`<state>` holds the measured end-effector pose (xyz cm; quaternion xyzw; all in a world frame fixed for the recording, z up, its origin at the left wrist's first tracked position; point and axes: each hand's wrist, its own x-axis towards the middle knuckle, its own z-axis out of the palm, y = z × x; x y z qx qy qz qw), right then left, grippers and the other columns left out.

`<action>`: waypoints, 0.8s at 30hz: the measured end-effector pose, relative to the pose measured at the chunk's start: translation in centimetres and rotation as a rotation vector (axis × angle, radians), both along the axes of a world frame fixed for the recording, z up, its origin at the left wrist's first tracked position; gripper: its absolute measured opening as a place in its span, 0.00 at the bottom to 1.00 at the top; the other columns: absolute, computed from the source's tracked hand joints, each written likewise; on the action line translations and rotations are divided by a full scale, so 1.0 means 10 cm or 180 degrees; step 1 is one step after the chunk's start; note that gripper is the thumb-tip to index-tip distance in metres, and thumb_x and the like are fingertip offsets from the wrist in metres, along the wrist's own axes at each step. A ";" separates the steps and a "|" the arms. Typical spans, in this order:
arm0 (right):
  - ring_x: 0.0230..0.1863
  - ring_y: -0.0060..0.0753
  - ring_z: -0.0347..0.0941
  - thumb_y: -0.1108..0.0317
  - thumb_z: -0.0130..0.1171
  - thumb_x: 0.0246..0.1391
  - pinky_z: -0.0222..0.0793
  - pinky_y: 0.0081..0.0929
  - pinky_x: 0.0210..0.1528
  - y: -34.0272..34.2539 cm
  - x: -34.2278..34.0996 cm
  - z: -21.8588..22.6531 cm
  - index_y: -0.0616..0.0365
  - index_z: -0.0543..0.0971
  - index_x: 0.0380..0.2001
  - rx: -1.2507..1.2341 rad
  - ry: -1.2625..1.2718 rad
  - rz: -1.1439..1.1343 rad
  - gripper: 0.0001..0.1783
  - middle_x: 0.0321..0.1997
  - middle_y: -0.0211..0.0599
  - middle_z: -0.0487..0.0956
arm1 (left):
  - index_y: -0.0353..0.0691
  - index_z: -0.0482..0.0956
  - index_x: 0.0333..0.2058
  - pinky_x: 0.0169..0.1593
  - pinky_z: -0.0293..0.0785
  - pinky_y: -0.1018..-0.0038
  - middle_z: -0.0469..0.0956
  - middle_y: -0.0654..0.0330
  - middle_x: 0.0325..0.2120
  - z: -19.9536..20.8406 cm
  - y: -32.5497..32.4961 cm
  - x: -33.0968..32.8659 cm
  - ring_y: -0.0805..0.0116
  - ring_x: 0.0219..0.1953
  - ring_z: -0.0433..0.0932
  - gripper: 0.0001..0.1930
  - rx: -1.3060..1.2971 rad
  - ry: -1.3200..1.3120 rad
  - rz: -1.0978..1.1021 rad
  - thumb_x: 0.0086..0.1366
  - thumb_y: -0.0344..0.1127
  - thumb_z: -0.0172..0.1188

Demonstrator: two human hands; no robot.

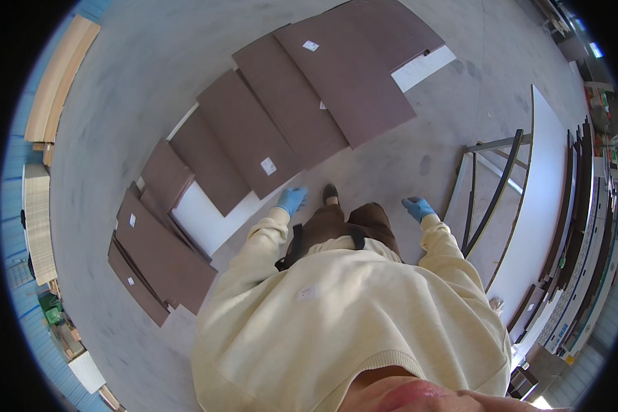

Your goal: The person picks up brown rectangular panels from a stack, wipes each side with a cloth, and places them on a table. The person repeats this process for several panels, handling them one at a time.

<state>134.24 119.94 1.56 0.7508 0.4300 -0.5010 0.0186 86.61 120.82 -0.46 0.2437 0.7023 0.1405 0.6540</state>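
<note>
Both of my hands wear blue gloves and hang low at my sides. My left hand (292,200) is loosely open, holds nothing I can see, and is close to the near edge of the brown panels. My right hand (417,208) is also loosely open, with nothing visible in it, nearest a grey metal frame (458,184). Ahead and to the left, a fanned row of flat brown panels (350,69) lies overlapping on the floor. Some carry small white labels (268,166). White panel surfaces (216,216) show between and beneath them.
At my right, a long white panel (529,199) leans on edge by the frame, with stacked dark and white boards (584,226) beyond it. Along the far left, light wooden boards (62,79) and a pale stack (40,223) stand by a blue wall. My dark shoe (330,192) is on the grey floor.
</note>
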 end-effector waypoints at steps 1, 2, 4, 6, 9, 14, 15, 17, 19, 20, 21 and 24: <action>0.57 0.46 0.80 0.44 0.62 0.59 0.72 0.38 0.62 0.17 0.07 -0.01 0.64 0.81 0.57 0.0037 0.0082 -0.0214 0.35 0.54 0.49 0.85 | 0.47 0.83 0.41 0.39 0.76 0.69 0.84 0.67 0.35 -0.04 0.25 0.07 0.72 0.35 0.81 0.16 0.0019 -0.0043 -0.0141 0.68 0.53 0.60; 0.58 0.46 0.80 0.44 0.62 0.59 0.71 0.38 0.62 0.33 0.14 -0.03 0.64 0.81 0.57 0.0046 0.0148 -0.0445 0.35 0.54 0.49 0.85 | 0.47 0.83 0.41 0.39 0.76 0.69 0.84 0.67 0.35 -0.08 0.49 0.14 0.72 0.34 0.81 0.16 0.0034 0.0001 -0.0213 0.68 0.53 0.60; 0.51 0.40 0.81 0.44 0.62 0.60 0.73 0.36 0.58 0.70 0.25 -0.11 0.63 0.79 0.59 -0.0012 0.0204 -0.0553 0.36 0.53 0.45 0.84 | 0.46 0.83 0.41 0.39 0.76 0.69 0.84 0.67 0.35 -0.19 0.94 0.31 0.73 0.34 0.81 0.17 0.0072 0.0077 -0.0346 0.68 0.53 0.60; 0.54 0.41 0.79 0.43 0.61 0.60 0.72 0.36 0.60 1.17 0.39 -0.21 0.63 0.78 0.61 -0.0036 0.0143 -0.0480 0.37 0.56 0.46 0.83 | 0.47 0.83 0.40 0.38 0.75 0.69 0.83 0.67 0.33 -0.30 1.38 0.46 0.73 0.33 0.80 0.16 0.0232 0.0089 -0.0158 0.69 0.53 0.60; 0.68 0.50 0.73 0.42 0.60 0.59 0.66 0.39 0.69 1.84 0.52 -0.37 0.62 0.78 0.62 -0.0106 -0.0200 -0.0154 0.38 0.63 0.52 0.79 | 0.47 0.83 0.41 0.37 0.75 0.69 0.82 0.68 0.32 -0.41 1.81 0.66 0.72 0.32 0.79 0.15 0.0012 0.0024 0.0265 0.69 0.51 0.61; 0.70 0.53 0.69 0.41 0.57 0.60 0.63 0.41 0.72 3.15 0.53 -0.63 0.58 0.74 0.66 0.0307 -0.0675 0.0038 0.40 0.68 0.51 0.74 | 0.45 0.81 0.48 0.39 0.75 0.69 0.81 0.66 0.36 -0.53 2.38 0.93 0.71 0.34 0.79 0.16 -0.0485 0.0131 0.0709 0.69 0.49 0.62; 0.70 0.53 0.69 0.40 0.56 0.60 0.63 0.41 0.72 3.37 0.53 -0.69 0.58 0.74 0.66 0.0422 -0.0729 0.0124 0.40 0.69 0.51 0.74 | 0.45 0.81 0.50 0.40 0.75 0.69 0.81 0.66 0.36 -0.56 2.46 0.98 0.71 0.34 0.78 0.17 -0.0546 0.0132 0.0794 0.69 0.48 0.62; 0.70 0.53 0.69 0.39 0.56 0.60 0.62 0.41 0.73 3.79 0.53 -0.83 0.58 0.73 0.67 0.0629 -0.0921 0.0288 0.41 0.69 0.51 0.74 | 0.44 0.80 0.52 0.41 0.75 0.69 0.81 0.65 0.37 -0.67 2.64 1.06 0.72 0.35 0.78 0.19 -0.0569 0.0052 0.0993 0.69 0.48 0.63; 0.71 0.52 0.68 0.37 0.55 0.60 0.62 0.42 0.73 4.12 0.53 -1.01 0.57 0.72 0.68 0.0663 -0.0912 0.0344 0.42 0.69 0.52 0.73 | 0.44 0.79 0.53 0.41 0.75 0.69 0.80 0.65 0.38 -0.78 2.78 1.12 0.72 0.36 0.78 0.21 -0.0519 -0.0090 0.1224 0.68 0.48 0.64; 0.71 0.52 0.68 0.36 0.54 0.60 0.61 0.42 0.73 4.25 0.53 -1.10 0.57 0.71 0.68 0.0744 -0.0932 0.0356 0.43 0.69 0.52 0.73 | 0.43 0.80 0.53 0.40 0.75 0.69 0.80 0.65 0.38 -0.84 2.85 1.17 0.72 0.35 0.78 0.21 -0.0416 0.0012 0.1253 0.67 0.49 0.65; 0.69 0.50 0.70 0.37 0.56 0.60 0.64 0.41 0.71 4.32 0.52 -1.20 0.59 0.72 0.66 0.0738 -0.0831 0.0332 0.42 0.67 0.52 0.75 | 0.43 0.80 0.53 0.39 0.75 0.70 0.81 0.65 0.37 -0.89 2.89 1.22 0.72 0.35 0.78 0.22 -0.0313 0.0118 0.1283 0.67 0.49 0.66; 0.64 0.48 0.76 0.37 0.58 0.60 0.69 0.39 0.66 4.57 0.41 -1.47 0.63 0.77 0.62 0.0706 -0.0383 0.0320 0.41 0.62 0.53 0.80 | 0.41 0.81 0.50 0.36 0.75 0.71 0.81 0.65 0.34 -1.01 3.01 1.33 0.73 0.32 0.78 0.24 -0.0141 0.0456 0.1243 0.65 0.52 0.67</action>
